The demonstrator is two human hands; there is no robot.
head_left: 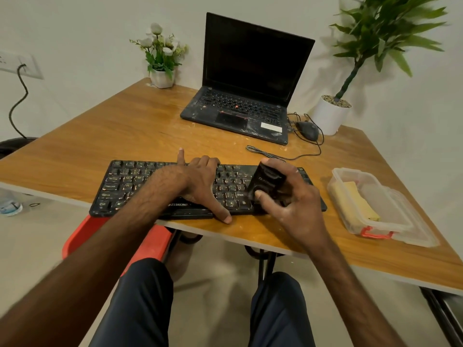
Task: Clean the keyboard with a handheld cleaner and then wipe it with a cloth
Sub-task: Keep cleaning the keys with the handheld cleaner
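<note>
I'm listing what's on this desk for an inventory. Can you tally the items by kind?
Computer gear: 3 (laptop, keyboard, mouse)
Potted plants: 2 (flowers, leafy plant)
Cleaning tools: 2 (cleaner, cloth)
Containers: 1 (box)
Total: 8

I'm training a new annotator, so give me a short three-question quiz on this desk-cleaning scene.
1. True or false: the folded yellow cloth lies on the black keyboard.
2. Which hand grips the black handheld cleaner? A left, B right.
3. Fill in: the left hand holds the ____ steady.
Key: 1 false, it lies in the clear plastic box; 2 B, the right hand; 3 keyboard.
</note>
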